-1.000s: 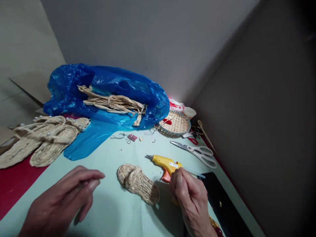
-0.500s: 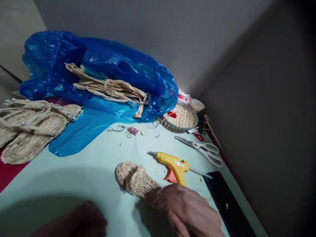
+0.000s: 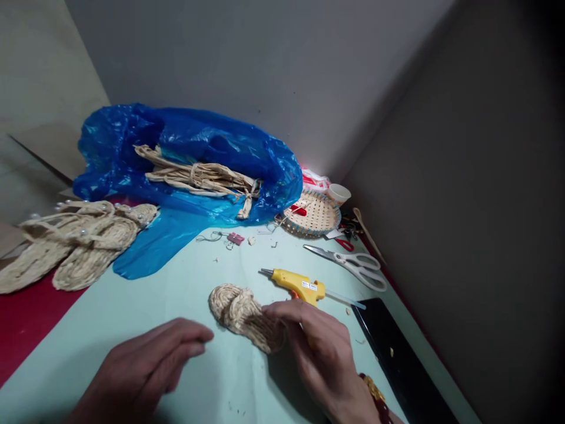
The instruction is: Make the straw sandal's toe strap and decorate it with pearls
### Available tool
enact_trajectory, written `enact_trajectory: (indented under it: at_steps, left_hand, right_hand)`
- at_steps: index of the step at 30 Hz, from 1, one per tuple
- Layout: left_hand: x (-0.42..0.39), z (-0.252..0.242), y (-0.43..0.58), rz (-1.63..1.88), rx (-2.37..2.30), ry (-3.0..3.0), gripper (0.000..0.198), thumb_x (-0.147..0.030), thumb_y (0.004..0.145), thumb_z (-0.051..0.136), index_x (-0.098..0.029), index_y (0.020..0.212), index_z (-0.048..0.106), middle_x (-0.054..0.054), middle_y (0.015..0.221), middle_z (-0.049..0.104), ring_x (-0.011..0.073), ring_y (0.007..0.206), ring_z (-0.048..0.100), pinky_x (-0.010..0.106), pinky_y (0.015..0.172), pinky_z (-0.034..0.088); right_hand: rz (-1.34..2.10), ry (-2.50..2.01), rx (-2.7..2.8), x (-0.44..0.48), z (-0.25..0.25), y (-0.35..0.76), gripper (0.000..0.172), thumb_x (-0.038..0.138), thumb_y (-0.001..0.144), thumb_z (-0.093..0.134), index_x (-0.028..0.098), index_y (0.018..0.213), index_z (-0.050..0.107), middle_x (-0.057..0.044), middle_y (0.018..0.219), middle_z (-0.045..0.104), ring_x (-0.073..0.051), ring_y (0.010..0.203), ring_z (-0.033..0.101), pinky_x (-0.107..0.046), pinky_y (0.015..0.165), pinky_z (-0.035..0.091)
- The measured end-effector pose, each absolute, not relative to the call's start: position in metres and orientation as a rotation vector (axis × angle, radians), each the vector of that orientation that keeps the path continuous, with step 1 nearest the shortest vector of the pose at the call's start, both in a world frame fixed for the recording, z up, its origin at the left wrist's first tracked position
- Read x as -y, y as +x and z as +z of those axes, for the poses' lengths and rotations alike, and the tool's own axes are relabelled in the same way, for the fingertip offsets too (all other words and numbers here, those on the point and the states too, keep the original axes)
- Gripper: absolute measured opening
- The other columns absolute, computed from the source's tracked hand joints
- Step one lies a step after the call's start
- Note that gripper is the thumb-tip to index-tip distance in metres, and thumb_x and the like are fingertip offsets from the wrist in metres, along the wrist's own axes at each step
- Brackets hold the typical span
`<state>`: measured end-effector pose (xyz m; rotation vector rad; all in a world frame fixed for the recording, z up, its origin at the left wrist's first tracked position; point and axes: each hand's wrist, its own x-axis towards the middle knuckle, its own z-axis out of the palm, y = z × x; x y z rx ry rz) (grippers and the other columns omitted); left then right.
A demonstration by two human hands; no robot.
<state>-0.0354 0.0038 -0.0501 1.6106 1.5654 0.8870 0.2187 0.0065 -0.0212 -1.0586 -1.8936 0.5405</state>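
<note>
A small slipper woven of straw-coloured braid (image 3: 251, 321), with a braided band across its front part, lies at the middle of the table's near side. My right hand (image 3: 318, 347) is at its heel end, fingers bent over the edge and gripping it; the thumb's contact is partly hidden. To the left, my left hand (image 3: 154, 359) hovers apart from the slipper, its fingers stretched toward it and holding nothing. Just beyond my right hand lies a yellow glue gun (image 3: 300, 285), its orange trigger partly covered, a clear glue stick projecting from the back.
White-handled scissors (image 3: 353, 265) and a black tray-like slab (image 3: 397, 359) lie at right. Behind stand a woven basket (image 3: 315, 212) and a cup (image 3: 339, 193). A blue plastic bag (image 3: 189, 132) bears a straw bundle (image 3: 203, 176). Beaded woven sandals (image 3: 88, 253) sit at left. A pink clip (image 3: 236, 238) lies mid-table.
My left hand has risen and moved right, toward the slipper, its fingers extending. My right hand has shifted slightly and stays at the heel. The camera view has tilted up.
</note>
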Motion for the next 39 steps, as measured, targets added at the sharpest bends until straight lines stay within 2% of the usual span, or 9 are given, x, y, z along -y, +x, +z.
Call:
enact_trajectory:
  at_steps: [3,5,7,9,13,22,25,32,39]
  left_hand:
    - [-0.015,-0.036,-0.019,0.916,-1.564,1.773,0.038,-0.058,0.076,0.077,-0.031,0.103,0.077,0.000,0.100,0.082,0.0222,0.063,0.068,0.032,0.066,0.052]
    - [-0.022,-0.032,-0.008,0.853,-1.541,1.863,0.045,-0.053,0.076,0.079,-0.026,0.111,0.074,0.004,0.107,0.081,0.0272,0.078,0.072,0.035,0.074,0.052]
    - [-0.029,-0.033,0.000,0.811,-1.512,1.913,0.034,-0.046,0.080,0.076,-0.025,0.108,0.074,0.005,0.106,0.082,0.0310,0.092,0.074,0.037,0.081,0.052]
    - [-0.032,-0.035,0.004,0.802,-1.488,1.942,0.025,-0.042,0.085,0.072,-0.025,0.103,0.075,0.005,0.102,0.082,0.0305,0.091,0.075,0.038,0.082,0.053]
    - [-0.034,-0.034,-0.003,0.825,-1.418,2.002,0.028,-0.041,0.089,0.066,-0.022,0.106,0.077,0.008,0.111,0.082,0.0311,0.104,0.074,0.039,0.093,0.053]
    - [-0.035,-0.032,-0.027,0.783,-1.167,2.086,0.028,-0.023,0.098,0.057,-0.036,0.115,0.075,-0.005,0.112,0.080,0.0160,0.105,0.073,0.021,0.093,0.053]
    - [-0.035,-0.041,-0.027,0.832,-1.191,2.086,0.031,-0.023,0.096,0.063,-0.036,0.123,0.072,-0.005,0.112,0.080,0.0158,0.102,0.073,0.020,0.092,0.052]
    - [-0.034,-0.045,-0.025,0.863,-1.284,2.087,0.017,-0.027,0.094,0.065,-0.036,0.101,0.077,-0.010,0.096,0.081,0.0123,0.089,0.074,0.014,0.082,0.051]
    - [-0.033,-0.048,-0.029,0.816,-1.276,2.218,0.021,-0.024,0.098,0.058,-0.039,0.104,0.071,-0.016,0.098,0.081,0.0078,0.089,0.074,0.009,0.087,0.051]
  right_hand:
    - [0.549,-1.158,1.855,-0.009,-0.026,0.219,0.028,0.004,0.098,0.047,0.022,0.109,0.066,-0.003,0.098,0.078,-0.015,0.081,0.074,-0.027,0.076,0.059]
    - [0.569,-1.191,1.840,-0.011,-0.029,0.219,0.025,0.007,0.100,0.048,0.021,0.113,0.064,-0.004,0.101,0.078,-0.016,0.080,0.074,-0.027,0.073,0.059]
    - [0.587,-1.203,1.840,-0.013,-0.032,0.219,0.022,0.011,0.102,0.050,0.020,0.118,0.062,-0.006,0.107,0.077,-0.017,0.086,0.074,-0.028,0.075,0.059]
    - [0.589,-1.196,1.858,-0.015,-0.034,0.220,0.020,0.015,0.103,0.053,0.019,0.121,0.061,-0.008,0.113,0.075,-0.019,0.092,0.073,-0.031,0.081,0.059]
    - [0.577,-1.140,1.919,-0.016,-0.034,0.221,0.023,0.015,0.102,0.056,0.018,0.124,0.062,-0.010,0.113,0.072,-0.023,0.101,0.067,-0.039,0.091,0.055]
    - [0.666,-1.068,2.107,-0.007,-0.029,0.206,0.024,0.022,0.101,0.063,0.017,0.124,0.063,-0.007,0.111,0.073,-0.025,0.100,0.060,-0.042,0.092,0.050]
    - [0.673,-1.117,2.123,-0.010,-0.034,0.200,0.021,0.022,0.101,0.062,0.015,0.121,0.065,-0.008,0.105,0.073,-0.025,0.096,0.061,-0.040,0.087,0.050]
    - [0.631,-1.131,2.112,-0.013,-0.039,0.194,0.014,0.020,0.102,0.058,0.013,0.100,0.070,-0.006,0.085,0.070,-0.021,0.079,0.058,-0.034,0.070,0.046]
    - [0.475,-1.080,2.063,-0.011,-0.047,0.186,0.019,0.015,0.101,0.058,0.013,0.085,0.068,-0.003,0.073,0.065,-0.017,0.069,0.051,-0.030,0.063,0.042]
